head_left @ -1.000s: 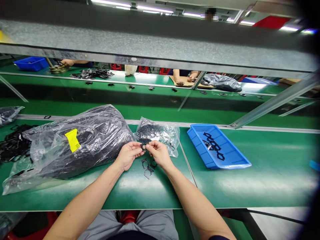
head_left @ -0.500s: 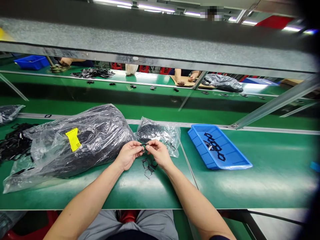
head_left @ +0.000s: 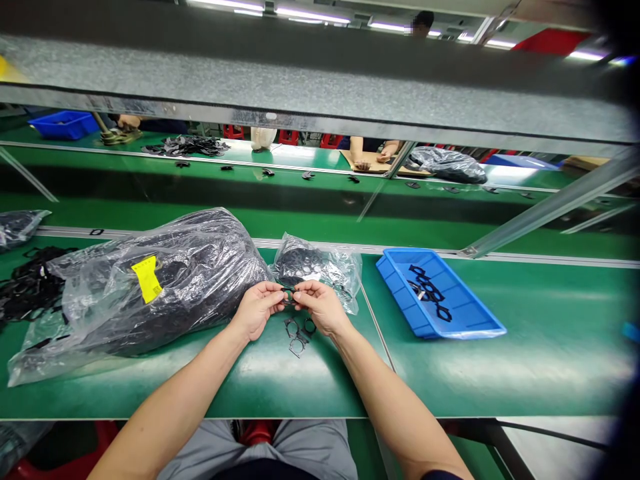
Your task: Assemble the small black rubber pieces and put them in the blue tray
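Between my two hands is a small black ring-shaped part (head_left: pixel 289 291), pinched from both sides and partly hidden by fingers. My left hand (head_left: pixel 259 308) grips its left edge with thumb and fingertips. On the opposite edge, my right hand (head_left: pixel 323 308) does the same. Just below, several loose black ring frames (head_left: pixel 297 346) lie on the green table (head_left: pixel 280 393). Behind my hands sits a small clear plastic bag (head_left: pixel 340 267) of black parts. A large clear bag (head_left: pixel 200 267) packed with dark parts, with a yellow label (head_left: pixel 147 279), lies beside my left hand.
A blue tray (head_left: pixel 480 320) holding several joined black ring parts stands to the right. Loose black parts (head_left: pixel 35 287) are heaped at far left. Beyond a metal rail, a green conveyor (head_left: pixel 300 207) carries spaced black pieces. A co-worker's hands (head_left: pixel 373 162) rest over cardboard opposite.
My hands stay almost in place, with a slight shift of the right fingers on the ring-shaped part. The pieces on the far conveyor have crept slightly to the right.
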A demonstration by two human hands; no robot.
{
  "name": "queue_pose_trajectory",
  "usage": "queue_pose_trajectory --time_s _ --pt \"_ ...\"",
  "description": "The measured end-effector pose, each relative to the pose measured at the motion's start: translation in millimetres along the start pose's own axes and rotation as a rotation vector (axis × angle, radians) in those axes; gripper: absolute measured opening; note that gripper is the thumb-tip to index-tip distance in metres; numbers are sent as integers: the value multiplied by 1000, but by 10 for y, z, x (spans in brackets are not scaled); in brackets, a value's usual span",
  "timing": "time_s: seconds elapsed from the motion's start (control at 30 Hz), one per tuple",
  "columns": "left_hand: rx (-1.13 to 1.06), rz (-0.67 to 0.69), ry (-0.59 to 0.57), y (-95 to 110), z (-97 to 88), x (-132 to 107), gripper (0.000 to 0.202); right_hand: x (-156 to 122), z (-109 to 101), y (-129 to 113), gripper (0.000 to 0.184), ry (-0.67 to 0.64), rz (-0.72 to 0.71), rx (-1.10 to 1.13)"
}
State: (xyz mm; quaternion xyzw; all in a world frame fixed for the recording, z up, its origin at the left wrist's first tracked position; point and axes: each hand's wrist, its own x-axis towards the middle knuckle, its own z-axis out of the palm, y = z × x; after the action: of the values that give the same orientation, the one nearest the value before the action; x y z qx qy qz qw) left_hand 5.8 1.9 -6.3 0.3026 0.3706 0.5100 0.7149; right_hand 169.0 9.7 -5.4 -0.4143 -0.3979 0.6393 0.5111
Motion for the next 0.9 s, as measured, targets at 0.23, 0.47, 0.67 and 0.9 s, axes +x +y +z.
queue_pose_trajectory --time_s 0.23,0.47,0.67,0.9 --pt "-25 1 12 13 1 -8 29 9 3 13 32 5 51 68" --pt "-41 12 13 -8 2 -2 31 8 45 50 34 67 39 161" --pt "-41 14 28 -18 7 -9 32 10 76 62 34 102 21 207" --pt "-14 29 40 -25 15 0 31 19 40 43 33 105 13 144"
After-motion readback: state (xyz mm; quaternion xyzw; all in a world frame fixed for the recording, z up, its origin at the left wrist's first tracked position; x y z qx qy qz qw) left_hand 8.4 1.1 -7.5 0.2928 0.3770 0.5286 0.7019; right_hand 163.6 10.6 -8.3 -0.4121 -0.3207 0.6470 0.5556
